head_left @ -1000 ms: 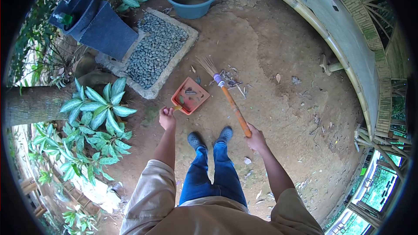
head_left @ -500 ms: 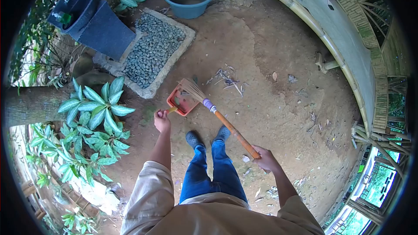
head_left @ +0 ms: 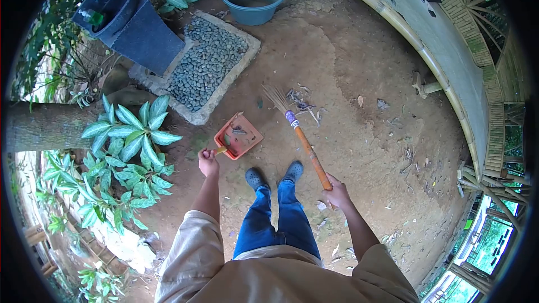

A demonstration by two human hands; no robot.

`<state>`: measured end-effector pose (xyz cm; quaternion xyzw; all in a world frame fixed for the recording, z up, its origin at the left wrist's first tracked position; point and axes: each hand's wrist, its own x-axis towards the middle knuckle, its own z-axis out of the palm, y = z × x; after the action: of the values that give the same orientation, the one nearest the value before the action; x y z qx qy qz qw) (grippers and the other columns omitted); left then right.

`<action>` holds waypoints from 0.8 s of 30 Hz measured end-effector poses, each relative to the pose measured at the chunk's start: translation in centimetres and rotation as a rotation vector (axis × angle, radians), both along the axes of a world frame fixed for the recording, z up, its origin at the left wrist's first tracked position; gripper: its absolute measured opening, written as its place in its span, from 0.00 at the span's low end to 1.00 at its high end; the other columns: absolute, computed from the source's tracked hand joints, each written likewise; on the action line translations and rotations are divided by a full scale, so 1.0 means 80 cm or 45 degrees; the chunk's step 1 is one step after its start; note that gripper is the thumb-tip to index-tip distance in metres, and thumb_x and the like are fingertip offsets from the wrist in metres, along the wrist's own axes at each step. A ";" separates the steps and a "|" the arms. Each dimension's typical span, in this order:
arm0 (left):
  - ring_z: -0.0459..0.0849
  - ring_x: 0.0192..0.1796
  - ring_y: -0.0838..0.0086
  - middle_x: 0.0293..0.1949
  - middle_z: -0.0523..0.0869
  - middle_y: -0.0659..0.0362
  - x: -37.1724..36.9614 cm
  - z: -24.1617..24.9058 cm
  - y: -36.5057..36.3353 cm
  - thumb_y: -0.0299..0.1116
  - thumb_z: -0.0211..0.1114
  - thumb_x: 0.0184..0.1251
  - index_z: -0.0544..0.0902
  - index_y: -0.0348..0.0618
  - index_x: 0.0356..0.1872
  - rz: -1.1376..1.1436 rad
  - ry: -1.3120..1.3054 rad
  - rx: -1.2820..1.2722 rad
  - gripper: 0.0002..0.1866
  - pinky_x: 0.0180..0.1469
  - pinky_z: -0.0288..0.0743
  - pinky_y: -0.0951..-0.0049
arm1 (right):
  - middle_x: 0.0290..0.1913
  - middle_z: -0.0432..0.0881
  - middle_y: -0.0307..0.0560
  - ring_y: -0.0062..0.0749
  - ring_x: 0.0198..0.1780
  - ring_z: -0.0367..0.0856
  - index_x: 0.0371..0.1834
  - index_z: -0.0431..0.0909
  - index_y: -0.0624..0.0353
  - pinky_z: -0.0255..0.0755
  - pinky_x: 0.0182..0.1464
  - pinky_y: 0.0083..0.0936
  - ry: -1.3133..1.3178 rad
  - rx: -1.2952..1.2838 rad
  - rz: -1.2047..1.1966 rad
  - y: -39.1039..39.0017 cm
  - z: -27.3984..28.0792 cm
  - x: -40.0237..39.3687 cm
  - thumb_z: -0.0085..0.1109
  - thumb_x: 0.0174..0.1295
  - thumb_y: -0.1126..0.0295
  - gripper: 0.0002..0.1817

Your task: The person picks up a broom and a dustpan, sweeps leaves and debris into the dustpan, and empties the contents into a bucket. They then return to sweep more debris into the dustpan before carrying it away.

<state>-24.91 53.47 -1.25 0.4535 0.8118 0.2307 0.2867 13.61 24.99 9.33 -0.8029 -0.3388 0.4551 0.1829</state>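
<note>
One head-worn camera looks steeply down and forward from standing height, above and short of the orange-red square plastic dustpan (head_left: 245,145)

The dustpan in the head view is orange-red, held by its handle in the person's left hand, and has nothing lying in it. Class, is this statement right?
Not quite: the dustpan does have something lying in it, as the head view shows: bits of debris. It is orange-red and held by its handle in the left hand.
</note>
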 end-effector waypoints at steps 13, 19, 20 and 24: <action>0.86 0.48 0.58 0.45 0.88 0.52 -0.011 -0.009 -0.006 0.38 0.70 0.63 0.81 0.51 0.55 0.036 -0.100 -0.049 0.20 0.52 0.77 0.61 | 0.33 0.83 0.47 0.23 0.19 0.77 0.76 0.60 0.56 0.72 0.21 0.25 0.482 -0.431 -0.013 -0.031 0.143 0.011 0.62 0.54 0.83 0.42; 0.86 0.48 0.58 0.45 0.88 0.52 -0.009 -0.004 -0.005 0.40 0.71 0.62 0.81 0.52 0.56 0.028 -0.057 -0.083 0.21 0.53 0.76 0.61 | 0.34 0.83 0.43 0.22 0.23 0.78 0.75 0.63 0.52 0.74 0.24 0.24 0.369 -0.230 -0.108 -0.032 0.132 -0.020 0.60 0.52 0.83 0.42; 0.86 0.48 0.58 0.46 0.88 0.52 -0.009 -0.003 -0.006 0.40 0.71 0.61 0.81 0.52 0.56 0.029 -0.072 -0.078 0.21 0.53 0.76 0.61 | 0.35 0.84 0.44 0.23 0.24 0.79 0.74 0.64 0.52 0.75 0.26 0.24 0.302 -0.190 -0.081 -0.023 0.122 -0.024 0.60 0.52 0.82 0.41; 0.86 0.48 0.59 0.46 0.88 0.52 -0.011 -0.001 -0.009 0.40 0.71 0.61 0.81 0.51 0.55 0.007 -0.052 -0.069 0.21 0.53 0.76 0.62 | 0.36 0.85 0.47 0.25 0.27 0.82 0.73 0.65 0.52 0.77 0.31 0.26 0.331 -0.146 -0.160 0.012 0.082 -0.031 0.62 0.51 0.77 0.40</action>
<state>-25.77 52.71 -1.36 0.4385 0.8130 0.2188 0.3145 11.13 25.97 15.90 -0.7659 -0.2348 0.5616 0.2070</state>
